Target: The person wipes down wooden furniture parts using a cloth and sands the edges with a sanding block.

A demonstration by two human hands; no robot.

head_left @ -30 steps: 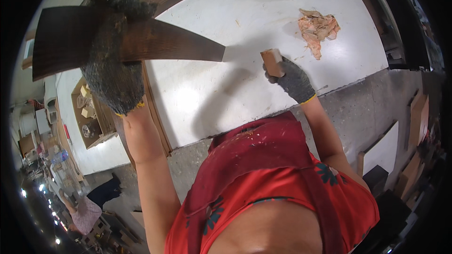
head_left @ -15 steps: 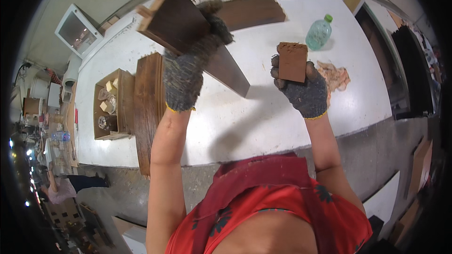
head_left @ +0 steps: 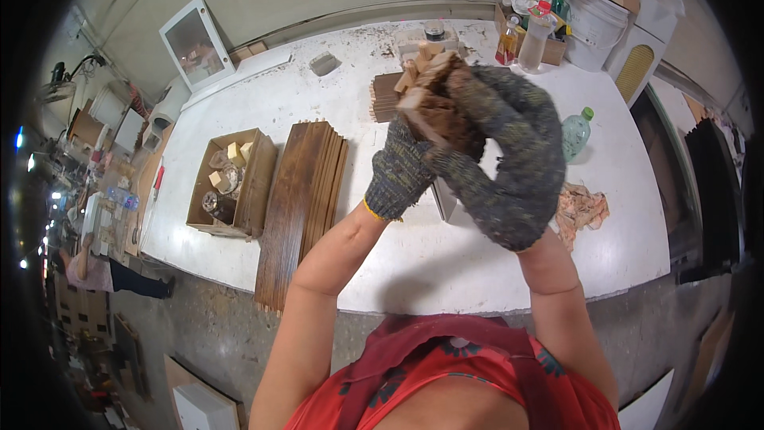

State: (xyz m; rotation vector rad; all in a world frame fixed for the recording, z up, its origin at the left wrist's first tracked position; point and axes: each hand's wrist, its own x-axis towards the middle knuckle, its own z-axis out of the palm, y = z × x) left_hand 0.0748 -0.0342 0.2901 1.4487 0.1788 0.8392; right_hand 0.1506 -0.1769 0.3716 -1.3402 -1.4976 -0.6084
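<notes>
My left hand [head_left: 398,167], in a dark knitted glove with a yellow cuff edge, is closed round a wooden board [head_left: 442,199] held up off the table. Most of the board is hidden behind my gloves; a strip shows below them. My right hand [head_left: 525,151], gloved alike, is curled with fingers above and thumb below a brown block [head_left: 469,123]. The block is against the raised end of the wood, where pale wooden pieces [head_left: 418,68] stick out. The exact contact is blurred and partly covered by the fingers.
A stack of brown boards [head_left: 298,199] lies left on the white table [head_left: 366,271], beside a box [head_left: 259,191] of small blocks and a jar. More boards [head_left: 384,95] lie behind my hands. On the right are a green bottle [head_left: 576,135] and crumpled cloth [head_left: 583,211].
My right hand has come left and up, bringing the brown block to the raised end of the wood. My left hand has moved right in the picture with the board, and the view has shifted.
</notes>
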